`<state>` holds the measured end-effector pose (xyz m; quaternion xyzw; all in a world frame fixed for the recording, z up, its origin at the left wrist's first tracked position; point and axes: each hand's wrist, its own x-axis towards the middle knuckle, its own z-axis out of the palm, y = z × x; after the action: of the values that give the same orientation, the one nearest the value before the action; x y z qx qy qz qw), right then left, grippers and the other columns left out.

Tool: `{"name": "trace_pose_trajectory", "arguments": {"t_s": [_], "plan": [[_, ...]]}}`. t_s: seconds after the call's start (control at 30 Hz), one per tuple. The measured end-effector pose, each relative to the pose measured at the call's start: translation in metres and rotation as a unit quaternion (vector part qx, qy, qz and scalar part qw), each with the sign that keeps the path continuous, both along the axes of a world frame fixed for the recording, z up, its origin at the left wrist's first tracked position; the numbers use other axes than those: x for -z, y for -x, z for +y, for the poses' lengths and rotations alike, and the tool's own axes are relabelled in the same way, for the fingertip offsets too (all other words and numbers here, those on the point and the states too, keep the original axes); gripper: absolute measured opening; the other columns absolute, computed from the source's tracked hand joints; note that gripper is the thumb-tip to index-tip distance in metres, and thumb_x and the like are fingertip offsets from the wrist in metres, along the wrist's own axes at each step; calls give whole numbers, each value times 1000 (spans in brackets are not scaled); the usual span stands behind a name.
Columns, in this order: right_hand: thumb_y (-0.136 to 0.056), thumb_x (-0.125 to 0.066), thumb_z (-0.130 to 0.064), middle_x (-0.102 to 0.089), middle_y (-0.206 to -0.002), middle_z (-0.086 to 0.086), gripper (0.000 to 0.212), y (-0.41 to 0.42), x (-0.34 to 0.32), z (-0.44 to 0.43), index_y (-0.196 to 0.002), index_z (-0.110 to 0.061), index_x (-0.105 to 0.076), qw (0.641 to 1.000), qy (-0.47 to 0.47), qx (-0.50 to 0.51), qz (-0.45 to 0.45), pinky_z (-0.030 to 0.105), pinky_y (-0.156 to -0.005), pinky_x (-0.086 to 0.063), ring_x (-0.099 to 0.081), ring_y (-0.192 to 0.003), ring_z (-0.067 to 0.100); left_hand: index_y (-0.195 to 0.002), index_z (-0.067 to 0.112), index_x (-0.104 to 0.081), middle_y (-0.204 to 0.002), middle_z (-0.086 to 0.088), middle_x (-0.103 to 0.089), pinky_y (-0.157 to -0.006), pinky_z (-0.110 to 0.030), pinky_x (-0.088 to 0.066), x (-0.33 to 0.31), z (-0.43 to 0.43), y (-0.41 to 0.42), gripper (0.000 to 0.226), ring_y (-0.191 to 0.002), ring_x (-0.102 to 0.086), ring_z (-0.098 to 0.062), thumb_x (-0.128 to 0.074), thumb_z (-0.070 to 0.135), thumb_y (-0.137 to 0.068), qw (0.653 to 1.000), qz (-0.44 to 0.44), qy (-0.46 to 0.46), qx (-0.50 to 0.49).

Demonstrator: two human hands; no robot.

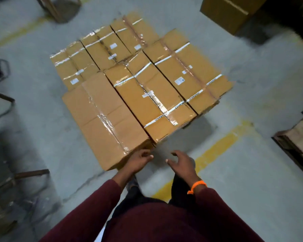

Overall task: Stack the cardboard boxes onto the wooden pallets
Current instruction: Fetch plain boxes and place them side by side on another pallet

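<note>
Several long brown cardboard boxes lie side by side in two rows in the middle of the floor, covering what they rest on. The nearest box (pixel 105 123), sealed with clear tape, sits at the front left of the stack. My left hand (pixel 139 160) touches its near right corner, fingers loosely curled against the end face. My right hand (pixel 181 162) hovers free just to the right of that corner, fingers spread, an orange band on the wrist. The neighbouring boxes (pixel 152 102) carry white printed straps.
A separate large cardboard box (pixel 229 11) stands at the back right. A wooden pallet (pixel 297 138) shows at the right edge. Metal frames (pixel 2 100) line the left side. A yellow floor line (pixel 215 151) runs diagonally past the stack's near corner.
</note>
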<state>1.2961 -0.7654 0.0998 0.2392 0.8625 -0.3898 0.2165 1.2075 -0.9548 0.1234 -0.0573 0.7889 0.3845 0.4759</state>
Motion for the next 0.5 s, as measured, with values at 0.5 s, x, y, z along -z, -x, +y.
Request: {"name": "trace_pose_trajectory", "arguments": {"t_s": [0.5], "plan": [[-91,-76,-23,-72,-119,6,33,25,-41,322,-120,-10,-69,986,24,117,116,20,-91,-43,-65,-113,19,-135,9,-61,-135,-5,-63,-102,-23,-43,-34,358,25,40,-125,-59,-18,-65,22,-98,991,68,-67,92]]}}
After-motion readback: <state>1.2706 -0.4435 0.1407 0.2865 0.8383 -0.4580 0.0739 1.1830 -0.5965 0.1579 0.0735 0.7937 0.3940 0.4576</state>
